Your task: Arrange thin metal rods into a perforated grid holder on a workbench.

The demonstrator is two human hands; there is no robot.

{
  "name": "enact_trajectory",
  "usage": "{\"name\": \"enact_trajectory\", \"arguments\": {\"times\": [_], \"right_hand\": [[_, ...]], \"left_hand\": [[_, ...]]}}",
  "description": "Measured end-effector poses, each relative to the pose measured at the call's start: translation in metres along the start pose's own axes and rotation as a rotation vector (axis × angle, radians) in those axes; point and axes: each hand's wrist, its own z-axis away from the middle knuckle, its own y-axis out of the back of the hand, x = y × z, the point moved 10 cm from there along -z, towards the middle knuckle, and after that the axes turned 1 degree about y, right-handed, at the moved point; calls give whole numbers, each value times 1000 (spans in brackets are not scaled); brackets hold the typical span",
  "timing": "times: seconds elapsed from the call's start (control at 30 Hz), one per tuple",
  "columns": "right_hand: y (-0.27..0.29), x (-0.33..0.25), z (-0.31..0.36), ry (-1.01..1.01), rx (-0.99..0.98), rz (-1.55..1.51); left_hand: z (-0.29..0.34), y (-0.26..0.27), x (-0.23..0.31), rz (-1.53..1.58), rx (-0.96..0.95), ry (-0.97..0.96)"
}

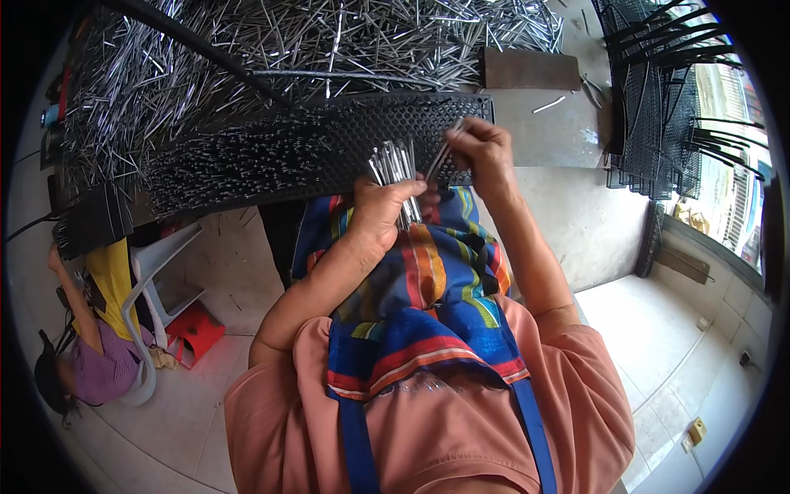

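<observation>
My left hand (380, 210) is closed around a bundle of thin silver metal rods (393, 165), which stand roughly upright above the striped apron on my lap. To its right, my right hand (487, 155) pinches a slim metal rod (439, 161) tilted between thumb and fingers; whether there is more than one is blurred. Both hands are at the near edge of a long black perforated tray (387, 119). Many rods stand in the holes of the tray's left and middle parts, while holes show bare toward its right end.
Behind the tray lies a big heap of loose rods (395, 41), with a brown block (531, 69) and pliers (594, 90) to its right. Black mesh racks (650, 123) stand far right. At left, another person (103, 362) sits by a grey chair (141, 317) and a red box (197, 333).
</observation>
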Motion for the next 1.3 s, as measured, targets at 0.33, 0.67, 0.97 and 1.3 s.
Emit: {"name": "enact_trajectory", "arguments": {"times": [0.33, 0.67, 0.97, 1.3], "right_hand": [[27, -80, 3, 789, 260, 301], [19, -84, 7, 860, 260, 465], [35, -72, 3, 757, 320, 274], [33, -62, 1, 767, 307, 330]], "left_hand": [[2, -6, 8, -72, 2, -55], [-1, -3, 5, -72, 6, -27], [-2, -6, -1, -54, -48, 8], [-1, -8, 0, -51, -27, 10]]}}
